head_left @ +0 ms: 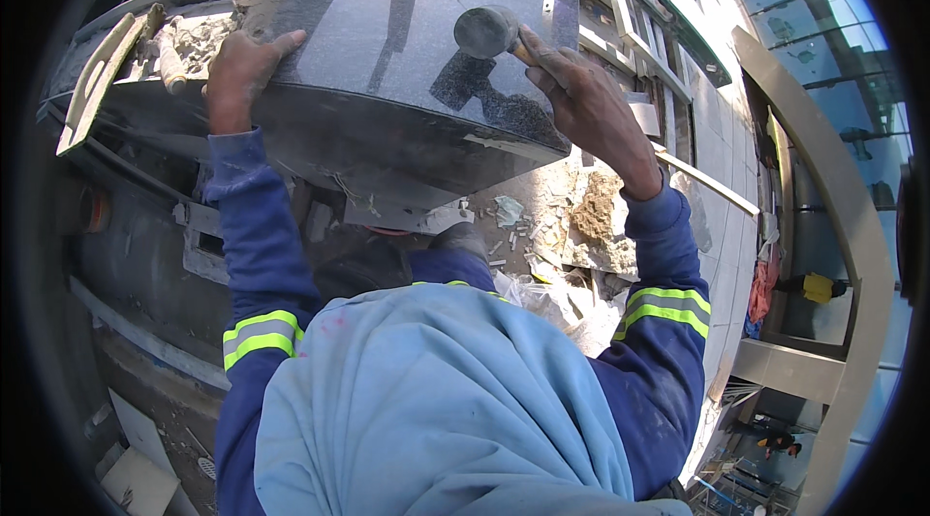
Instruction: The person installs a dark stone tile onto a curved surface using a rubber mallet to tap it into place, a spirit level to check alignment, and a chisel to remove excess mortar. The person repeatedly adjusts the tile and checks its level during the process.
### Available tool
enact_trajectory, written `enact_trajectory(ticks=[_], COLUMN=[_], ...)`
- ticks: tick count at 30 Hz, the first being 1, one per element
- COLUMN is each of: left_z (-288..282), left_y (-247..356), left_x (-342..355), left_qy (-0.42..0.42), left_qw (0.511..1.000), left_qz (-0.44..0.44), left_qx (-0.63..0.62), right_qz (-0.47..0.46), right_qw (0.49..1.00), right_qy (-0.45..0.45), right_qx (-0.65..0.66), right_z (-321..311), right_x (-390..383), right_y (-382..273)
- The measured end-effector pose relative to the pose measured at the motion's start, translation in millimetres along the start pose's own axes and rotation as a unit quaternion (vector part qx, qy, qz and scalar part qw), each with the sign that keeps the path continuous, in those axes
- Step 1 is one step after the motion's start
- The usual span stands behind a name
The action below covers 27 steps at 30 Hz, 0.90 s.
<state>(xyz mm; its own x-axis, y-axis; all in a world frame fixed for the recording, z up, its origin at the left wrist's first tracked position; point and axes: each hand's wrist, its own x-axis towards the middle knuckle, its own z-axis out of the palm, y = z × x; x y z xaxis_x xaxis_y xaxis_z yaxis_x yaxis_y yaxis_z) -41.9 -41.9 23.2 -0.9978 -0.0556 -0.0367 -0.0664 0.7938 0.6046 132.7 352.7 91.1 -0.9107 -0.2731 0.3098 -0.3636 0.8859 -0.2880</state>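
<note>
Polished grey stone slab (339, 41) up front, left hand (244, 65) at its left end, thumb spread, other fingers unclear; right hand (588, 94) wraps its fingers round a pale-handled, round-headed grey mallet (484, 32) over the slab's right part.

Tan rubble (598, 208), a pale plank (712, 184), and bluish glass panels (821, 20) beside a curved metal beam (852, 196).
</note>
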Motion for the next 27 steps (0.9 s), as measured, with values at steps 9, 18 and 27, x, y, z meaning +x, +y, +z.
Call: enact_trajectory(ticks=[9, 18, 27], left_z=[4.3, 5.7, 1.5], left_y=[3.2, 3.1, 12.0], left_x=[0.1, -10.8, -16.2], left_qy=[0.029, 0.089, 0.066], left_qw=[0.999, 0.994, 0.997], left_qz=[0.018, 0.049, 0.02], left_qx=[0.027, 0.048, 0.028], right_qz=[0.064, 0.097, 0.112], right_qw=[0.997, 0.992, 0.988], right_qy=[-0.053, -0.037, -0.065], right_qx=[-0.003, 0.078, 0.085], right_z=[6.1, 4.6, -3.1], right_x=[6.4, 9.3, 10.0], right_y=[2.8, 4.1, 0.2])
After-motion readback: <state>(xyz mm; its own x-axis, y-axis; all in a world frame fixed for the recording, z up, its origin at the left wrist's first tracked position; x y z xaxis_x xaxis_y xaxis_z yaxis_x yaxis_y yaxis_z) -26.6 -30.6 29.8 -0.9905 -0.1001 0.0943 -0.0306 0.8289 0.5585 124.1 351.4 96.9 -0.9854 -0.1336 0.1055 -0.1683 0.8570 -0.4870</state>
